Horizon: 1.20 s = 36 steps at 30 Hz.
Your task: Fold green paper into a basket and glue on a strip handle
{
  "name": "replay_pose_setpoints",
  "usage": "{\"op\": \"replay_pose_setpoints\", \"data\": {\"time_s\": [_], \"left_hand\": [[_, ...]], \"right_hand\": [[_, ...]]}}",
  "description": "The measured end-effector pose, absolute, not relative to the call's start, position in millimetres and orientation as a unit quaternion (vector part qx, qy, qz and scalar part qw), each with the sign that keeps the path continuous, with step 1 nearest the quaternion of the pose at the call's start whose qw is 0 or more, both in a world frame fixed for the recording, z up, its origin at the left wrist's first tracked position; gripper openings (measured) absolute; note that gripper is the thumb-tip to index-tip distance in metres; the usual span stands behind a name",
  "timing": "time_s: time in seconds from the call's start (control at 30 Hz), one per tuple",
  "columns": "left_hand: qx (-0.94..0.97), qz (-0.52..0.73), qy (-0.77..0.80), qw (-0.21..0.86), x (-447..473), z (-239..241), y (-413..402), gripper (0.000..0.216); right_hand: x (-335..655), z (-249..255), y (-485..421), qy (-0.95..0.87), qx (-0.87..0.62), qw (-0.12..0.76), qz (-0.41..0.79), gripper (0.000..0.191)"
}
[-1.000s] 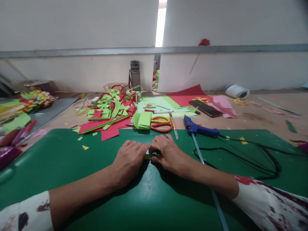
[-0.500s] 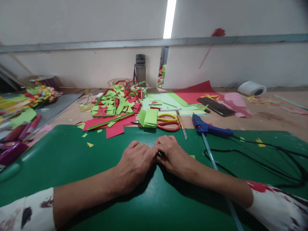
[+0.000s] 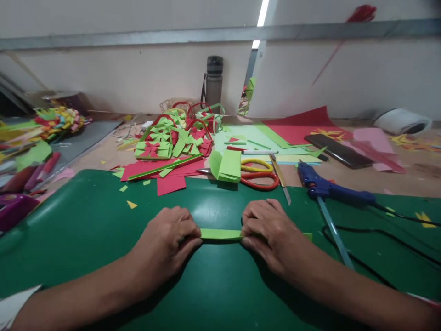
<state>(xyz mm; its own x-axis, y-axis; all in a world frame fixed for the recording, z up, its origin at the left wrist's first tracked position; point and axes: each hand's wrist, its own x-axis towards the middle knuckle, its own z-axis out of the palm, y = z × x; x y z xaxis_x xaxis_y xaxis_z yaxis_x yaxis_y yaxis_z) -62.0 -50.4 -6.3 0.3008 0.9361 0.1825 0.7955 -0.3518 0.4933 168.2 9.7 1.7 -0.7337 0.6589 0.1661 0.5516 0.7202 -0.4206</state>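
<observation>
A narrow folded strip of light green paper (image 3: 220,234) lies flat on the green cutting mat (image 3: 86,230). My left hand (image 3: 165,241) presses down on its left end with curled fingers. My right hand (image 3: 272,230) pins the right end the same way, and a small tip of the strip shows past that hand. About a hand's width of strip is bare between the two hands.
Behind the mat lie a folded green paper (image 3: 227,166), red-and-yellow scissors (image 3: 257,174), a craft knife (image 3: 280,179), a blue glue gun (image 3: 330,191) with black cord, a phone (image 3: 336,151), a heap of red and green cuttings (image 3: 172,142) and a grey bottle (image 3: 214,80).
My hands, which were touching over the strip, have slid apart along it, left hand leftward and right hand rightward, baring its middle. The view has also shifted.
</observation>
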Motion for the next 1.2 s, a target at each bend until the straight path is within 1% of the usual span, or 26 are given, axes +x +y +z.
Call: {"op": "replay_pose_setpoints", "data": {"time_s": [0.17,0.43,0.97,1.2], "left_hand": [[0.772,0.223,0.560,0.201,-69,0,-47,0.017],[0.751,0.199,0.595,0.207,-66,3,-48,0.023],[0.748,0.199,0.624,0.110,-56,-3,-47,0.023],[0.757,0.178,0.623,0.089,-54,-5,-47,0.022]], "right_hand": [[167,0,10,-0.898,-0.344,0.182,0.208,0.021],[165,-2,8,-0.896,-0.356,0.197,0.177,0.022],[163,-4,11,-0.899,-0.374,0.195,0.119,0.021],[162,-4,10,-0.899,-0.375,0.192,0.121,0.020]]}}
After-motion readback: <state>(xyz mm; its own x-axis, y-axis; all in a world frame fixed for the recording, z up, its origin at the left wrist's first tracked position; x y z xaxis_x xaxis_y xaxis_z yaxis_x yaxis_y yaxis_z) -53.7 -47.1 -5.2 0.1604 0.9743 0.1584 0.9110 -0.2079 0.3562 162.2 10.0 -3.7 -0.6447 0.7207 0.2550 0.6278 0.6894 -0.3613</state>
